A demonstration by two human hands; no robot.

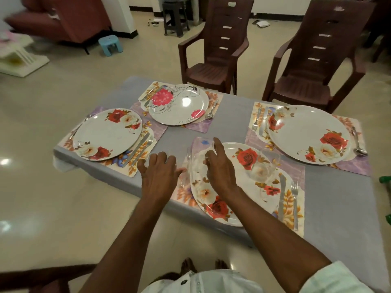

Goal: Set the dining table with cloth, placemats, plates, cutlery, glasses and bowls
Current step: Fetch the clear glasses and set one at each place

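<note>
A low surface [338, 208] draped in a grey cloth [232, 115] carries four floral placemats, each with a plate and cutlery. The right hand [220, 168] reaches over the near plate [237, 187] and curls its fingers round a clear glass [201, 149] at the plate's far left edge; the glass is blurred and see-through, so its exact outline is hard to make out. The left hand [158, 172] hovers just beside it, fingers spread and relaxed, holding nothing, above the gap between the near placemat [296, 208] and the left one.

A second clear glass [264, 168] appears to lie tilted on the right part of the near plate, close to a knife [281, 199] and fork [294, 199] on the mat beside it. The left plate [108, 134] has a knife and fork at its right edge. The far plate [179, 104] has a spoon [211, 109] to its right. The right plate [311, 134] sits between a fork [256, 121] and a spoon [358, 144].

Two brown plastic chairs [218, 49] stand at the far side, and a small blue stool [110, 44] sits on the floor further back.
</note>
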